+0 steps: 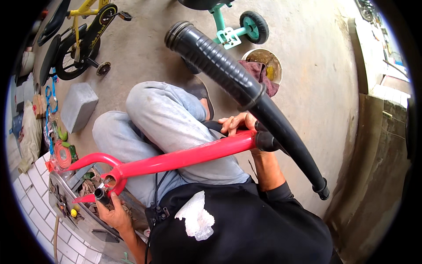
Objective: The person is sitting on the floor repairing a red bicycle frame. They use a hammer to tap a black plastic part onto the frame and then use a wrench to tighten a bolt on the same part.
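One handlebar (pixel 282 125) looks fitted; my left hand (pixel 115 215) grips an apparently unattached black tube (pixel 102 196), my right hand (pixel 238 123) the red frame (pixel 184 157).

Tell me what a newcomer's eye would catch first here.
Probably the bright red frame, running across the middle, with a long black handlebar at its right end, beside the right hand. Next, the small black cylinder in the left hand, lower left. Then the yellow bike, upper left.
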A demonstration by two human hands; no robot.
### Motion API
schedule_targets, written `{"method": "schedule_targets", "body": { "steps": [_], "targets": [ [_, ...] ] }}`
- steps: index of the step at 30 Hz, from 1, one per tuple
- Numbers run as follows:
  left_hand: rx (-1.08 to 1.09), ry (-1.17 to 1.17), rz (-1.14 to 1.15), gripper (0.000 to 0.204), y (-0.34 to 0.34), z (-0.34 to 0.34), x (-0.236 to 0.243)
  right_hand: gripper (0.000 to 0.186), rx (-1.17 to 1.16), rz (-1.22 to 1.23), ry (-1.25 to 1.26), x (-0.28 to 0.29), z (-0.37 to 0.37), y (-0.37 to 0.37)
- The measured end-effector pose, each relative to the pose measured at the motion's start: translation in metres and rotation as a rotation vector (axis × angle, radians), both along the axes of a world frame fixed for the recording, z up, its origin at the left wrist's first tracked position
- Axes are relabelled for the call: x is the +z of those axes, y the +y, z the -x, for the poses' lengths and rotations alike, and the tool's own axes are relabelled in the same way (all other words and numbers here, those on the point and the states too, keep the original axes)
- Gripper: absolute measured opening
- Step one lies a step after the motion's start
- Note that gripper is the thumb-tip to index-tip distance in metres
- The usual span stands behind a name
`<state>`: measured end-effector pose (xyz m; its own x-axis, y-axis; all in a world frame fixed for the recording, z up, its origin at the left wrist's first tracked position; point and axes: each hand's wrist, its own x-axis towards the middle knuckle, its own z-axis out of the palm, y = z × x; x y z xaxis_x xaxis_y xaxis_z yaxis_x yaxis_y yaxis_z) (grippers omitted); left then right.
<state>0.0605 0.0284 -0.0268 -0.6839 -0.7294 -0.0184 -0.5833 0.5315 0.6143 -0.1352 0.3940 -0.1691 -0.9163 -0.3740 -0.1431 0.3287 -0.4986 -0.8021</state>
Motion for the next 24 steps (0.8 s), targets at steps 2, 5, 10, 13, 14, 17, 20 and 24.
{"method": "schedule_targets", "body": {
  "steps": [2, 5, 10, 13, 14, 17, 20, 24],
  "targets": [
    [-0.018, -0.014, 0.041, 0.028, -0.002, 0.001, -0.002, 0.053, 0.044, 0.004, -0.114, -0.017, -0.003, 0.009],
    [-0.032, -0.033, 0.065, 0.027, 0.002, 0.009, 0.0, 0.051, 0.029, 0.004, -0.21, -0.02, -0.004, 0.012],
    [-0.012, -0.072, 0.055, 0.027, 0.008, 0.021, 0.003, 0.042, -0.072, -0.137, -0.187, -0.021, -0.001, 0.013],
    [-0.041, -0.086, 0.079, 0.027, 0.006, 0.022, 0.002, 0.045, -0.134, -0.067, -0.468, -0.007, -0.005, 0.006],
    [-0.044, -0.079, 0.072, 0.028, 0.006, 0.024, 0.001, 0.049, -0.097, -0.067, -0.478, 0.002, -0.005, 0.007],
    [-0.075, -0.07, 0.089, 0.029, 0.006, 0.03, 0.001, 0.055, -0.122, -0.219, -0.278, -0.075, -0.049, 0.033],
    [-0.046, -0.193, 0.019, 0.032, 0.006, 0.033, 0.008, 0.057, -0.139, -0.184, -0.306, -0.024, -0.028, 0.016],
    [-0.181, -0.235, 0.105, 0.038, 0.002, 0.028, 0.008, 0.059, -0.129, -0.158, -0.325, -0.002, -0.015, 0.008]
  ]
}}
